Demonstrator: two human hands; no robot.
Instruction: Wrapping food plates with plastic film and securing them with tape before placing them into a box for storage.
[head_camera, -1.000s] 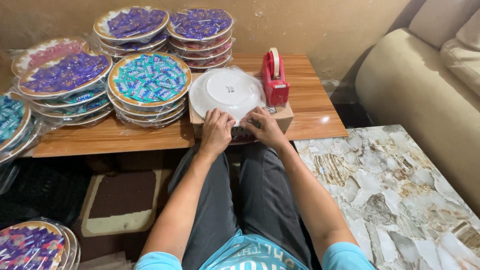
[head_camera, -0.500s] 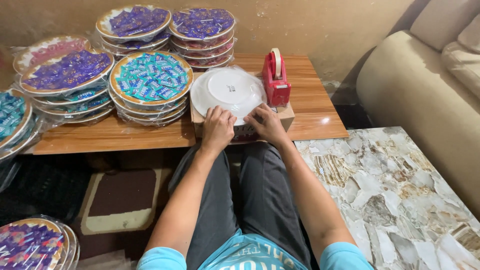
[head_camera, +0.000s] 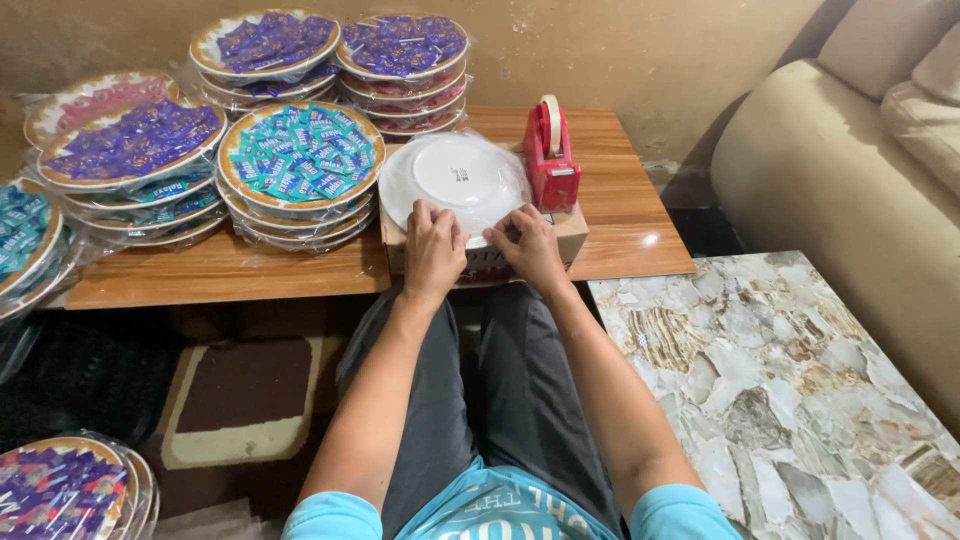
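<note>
Pinching the white plate (head_camera: 455, 178), both hands' fingers (head_camera: 432, 216) curl over its near rim; box (head_camera: 572, 228) mostly hidden.

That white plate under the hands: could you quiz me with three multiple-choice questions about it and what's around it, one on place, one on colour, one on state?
1. Where does the white plate rest?
A. on a cardboard box
B. on the marble table
C. on the sofa

2. What colour is the tape dispenser beside it?
A. green
B. red
C. black

3. How does the plate lie?
A. upright on its rim
B. face up, filled with sweets
C. upside down, base showing

Answers:
1. A: the cardboard box shows beneath the plate's edge, on the wooden table.
2. B: its body is plainly red.
3. C: the foot ring and bare underside face the camera, while the left hand and right hand press on its near edge.
</note>
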